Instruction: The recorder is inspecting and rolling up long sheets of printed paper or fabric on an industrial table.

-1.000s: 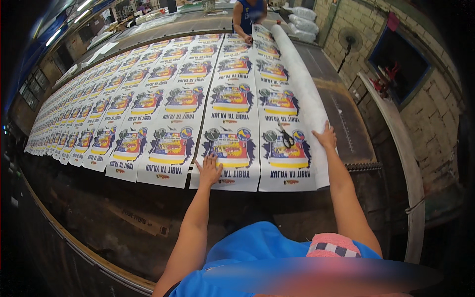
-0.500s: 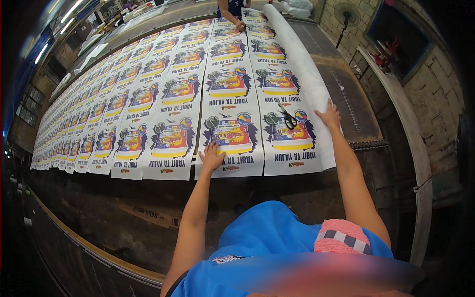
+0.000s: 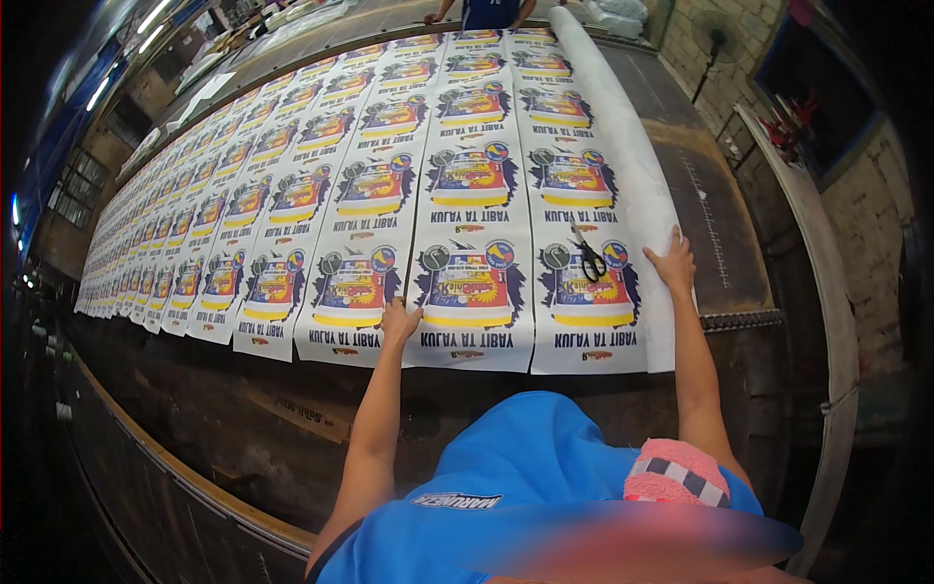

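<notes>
Right grip (image 3: 673, 265) spread on long white roll (image 3: 621, 146).
Left grip (image 3: 396, 321) on colour-printed white sheeting (image 3: 469, 234), clasp unclear; black-handled scissors (image 3: 587, 255) between grips.

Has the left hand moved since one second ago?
Yes, to the left: judged against the table, the left hand is now farther from its right corner, near the seam between two printed sheets.

White with repeating blue-red-yellow prints (image 3: 469, 282) on sheets (image 3: 438, 360), plain white on roll (image 3: 628, 146), black on scissors handles (image 3: 588, 258), blue on shirt (image 3: 545, 448).
</notes>
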`<state>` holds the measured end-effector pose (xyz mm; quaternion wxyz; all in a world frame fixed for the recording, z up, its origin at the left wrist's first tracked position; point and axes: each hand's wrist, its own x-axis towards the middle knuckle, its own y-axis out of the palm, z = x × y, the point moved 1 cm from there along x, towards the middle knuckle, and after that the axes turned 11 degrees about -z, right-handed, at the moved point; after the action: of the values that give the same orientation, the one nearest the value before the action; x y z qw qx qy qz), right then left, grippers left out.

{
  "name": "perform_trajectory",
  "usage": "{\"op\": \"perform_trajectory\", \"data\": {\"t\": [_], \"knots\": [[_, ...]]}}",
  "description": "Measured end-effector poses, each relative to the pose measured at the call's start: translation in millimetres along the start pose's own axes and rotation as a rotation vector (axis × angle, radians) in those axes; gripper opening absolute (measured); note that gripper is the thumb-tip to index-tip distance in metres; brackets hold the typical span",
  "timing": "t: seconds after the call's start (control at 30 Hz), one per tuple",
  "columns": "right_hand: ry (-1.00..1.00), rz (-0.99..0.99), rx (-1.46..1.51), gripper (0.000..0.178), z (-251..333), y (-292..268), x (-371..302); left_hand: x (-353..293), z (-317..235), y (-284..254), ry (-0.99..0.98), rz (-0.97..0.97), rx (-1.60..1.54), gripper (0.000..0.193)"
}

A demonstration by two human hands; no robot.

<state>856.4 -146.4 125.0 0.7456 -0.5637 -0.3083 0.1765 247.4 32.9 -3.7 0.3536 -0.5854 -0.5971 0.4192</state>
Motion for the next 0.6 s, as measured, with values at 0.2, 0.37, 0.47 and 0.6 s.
{"op": "perform_trajectory", "data": {"t": [0.2, 0.37, 0.47, 0.6], "knots": [[-0.024, -0.068, 0.045, 0.099, -6, 9, -2, 10, 11, -1, -0.056, 0.136, -0.285, 0.07], [-0.081, -0.232, 0.174, 0.073, -15, 16, -8, -8, -8, -29, 0.108, -0.038, -0.27, 0.066], [-0.087, -0.376, 0.62, 0.035, -6, 17, -27, -16, -23, -61, 0.067, 0.043, -0.384, 0.072], [-0.044, -0.222, 1.039, 0.021, 49, 41, -90, -10, -48, -99, 0.066, 0.06, -0.513, 0.072]]}}
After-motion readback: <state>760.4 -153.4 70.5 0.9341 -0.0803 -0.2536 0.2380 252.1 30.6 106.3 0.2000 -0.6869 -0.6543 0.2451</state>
